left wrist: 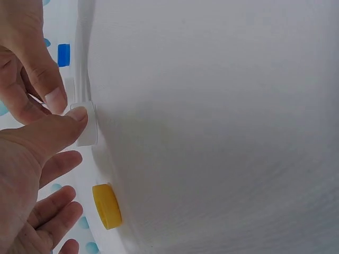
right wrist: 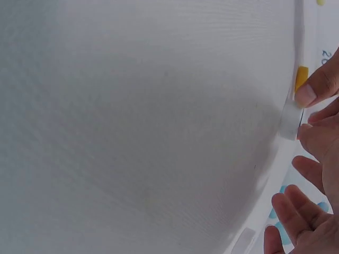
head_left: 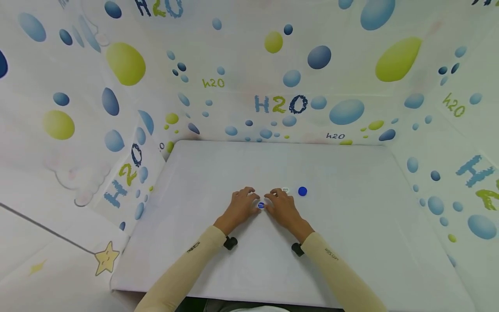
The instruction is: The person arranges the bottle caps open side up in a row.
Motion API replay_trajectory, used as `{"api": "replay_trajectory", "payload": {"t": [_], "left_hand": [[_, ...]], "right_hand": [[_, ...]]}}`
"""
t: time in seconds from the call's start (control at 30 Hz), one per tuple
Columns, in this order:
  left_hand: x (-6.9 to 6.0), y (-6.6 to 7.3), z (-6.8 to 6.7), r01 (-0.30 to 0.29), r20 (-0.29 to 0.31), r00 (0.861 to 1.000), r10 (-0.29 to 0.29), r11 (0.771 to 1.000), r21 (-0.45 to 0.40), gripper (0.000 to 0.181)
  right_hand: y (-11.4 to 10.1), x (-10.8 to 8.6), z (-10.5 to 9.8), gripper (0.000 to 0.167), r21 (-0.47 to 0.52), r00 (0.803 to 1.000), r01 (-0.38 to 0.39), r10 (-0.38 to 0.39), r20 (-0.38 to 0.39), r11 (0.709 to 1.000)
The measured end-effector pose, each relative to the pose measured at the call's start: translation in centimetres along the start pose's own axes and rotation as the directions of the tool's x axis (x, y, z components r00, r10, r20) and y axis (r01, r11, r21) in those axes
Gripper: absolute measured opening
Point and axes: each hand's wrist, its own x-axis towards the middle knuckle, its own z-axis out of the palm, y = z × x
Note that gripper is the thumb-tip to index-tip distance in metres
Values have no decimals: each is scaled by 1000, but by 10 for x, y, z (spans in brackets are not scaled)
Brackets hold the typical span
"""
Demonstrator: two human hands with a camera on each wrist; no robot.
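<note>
Between the two hands lies a round cap with a blue-and-white top [head_left: 261, 205], its side white in the left wrist view [left wrist: 89, 127]. My left hand [head_left: 241, 207] touches its edge with the thumb, the other fingers loosely bent and apart. At the opposite side of the cap, my right hand [head_left: 283, 210] has its thumb at the edge; in the right wrist view its fingers are spread and relaxed. A yellow cap [left wrist: 107, 206] stands near my left fingers, hidden in the head view. Just beyond my right hand is a white cap with print [head_left: 286, 190].
A dark blue cap [head_left: 302, 191] lies right of the printed white cap. The white-covered table [head_left: 351, 251] meets patterned cloth walls [head_left: 241, 60] at the back and sides. Its front edge runs below the forearms.
</note>
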Motion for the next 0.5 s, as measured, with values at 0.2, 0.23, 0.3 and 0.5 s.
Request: {"api": "replay_trajectory", "payload": {"t": [0.2,0.23,0.3,0.5], "left_hand": [[-1,-1,0,-7,12,1000,7,1000,-8,37],[-1,-1,0,-9,14,1000,9,1000,-10,36],[-1,-2,0,-14,11,1000,14,1000,-10,34],[-3,-2,0,-25,-5,1000,24,1000,-17,28]], "right_hand": [[-3,0,1,38,-4,1000,-8,8,27,1000],[-3,0,1,38,-2,1000,-7,7,24,1000],[-4,0,1,37,-4,1000,-3,3,20,1000],[-5,0,4,35,-2,999,8,-8,45,1000]]}}
